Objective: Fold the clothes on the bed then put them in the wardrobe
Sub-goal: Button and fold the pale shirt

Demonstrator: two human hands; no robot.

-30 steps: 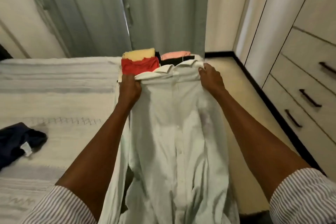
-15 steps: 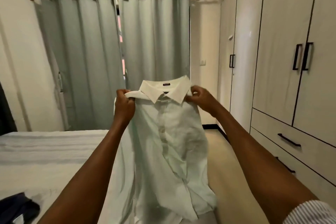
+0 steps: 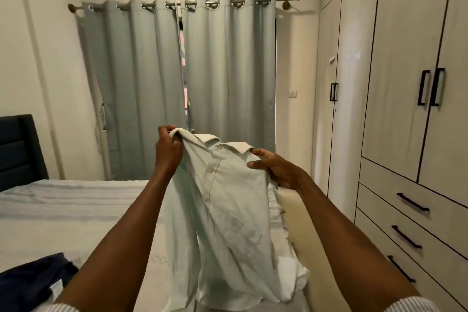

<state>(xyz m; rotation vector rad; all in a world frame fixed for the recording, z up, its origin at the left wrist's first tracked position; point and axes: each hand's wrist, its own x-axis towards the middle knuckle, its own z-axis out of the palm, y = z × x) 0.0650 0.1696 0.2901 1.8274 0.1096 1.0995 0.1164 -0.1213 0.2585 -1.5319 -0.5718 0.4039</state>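
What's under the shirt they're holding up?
The pale shirt hangs over the bed, its hem on white fabric. Anything else beneath is covered.

A pale mint-green buttoned collared cotton shirt (image 3: pixel 228 210) hangs unfolded above the striped white bed (image 3: pixel 76 205); tall cream wooden wardrobe (image 3: pixel 405 83) stands shut, right.

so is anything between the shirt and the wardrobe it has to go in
Yes: the wardrobe doors on the right are closed. Both the left hand and right hand grip the pale shirt, so neither is free to open them.
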